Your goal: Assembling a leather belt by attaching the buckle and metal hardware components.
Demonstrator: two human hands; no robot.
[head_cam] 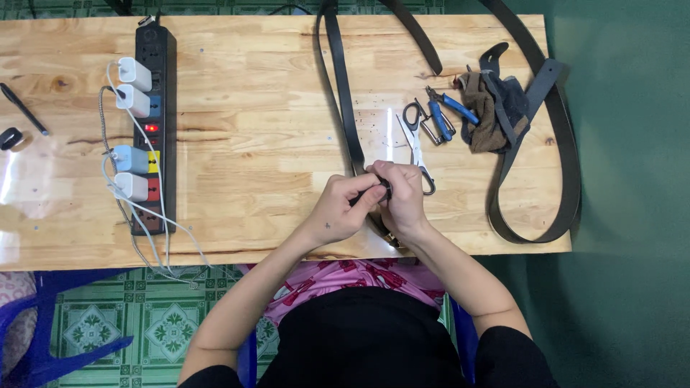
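my left hand [343, 207] and right hand [402, 197] cover the end of the black belt [345, 108], so what my fingertips pinch there is too small to tell. the belt's far end runs off the top edge. the scissors [415, 144] slip partly under my right hand.

Bright, even light fills the scene, and colours read clearly. The glossy surface [251, 144] throws back a broad pale glare along its left near edge, washing out the wood grain there, and a fainter white streak shows near the scissors [415, 144]. Shadows are soft and short; the hands [374, 201] cast only a faint shade beneath them. Focus is sharp across the middle. Small items at the far left look slightly soft. The straight edges bow only a little toward the corners.
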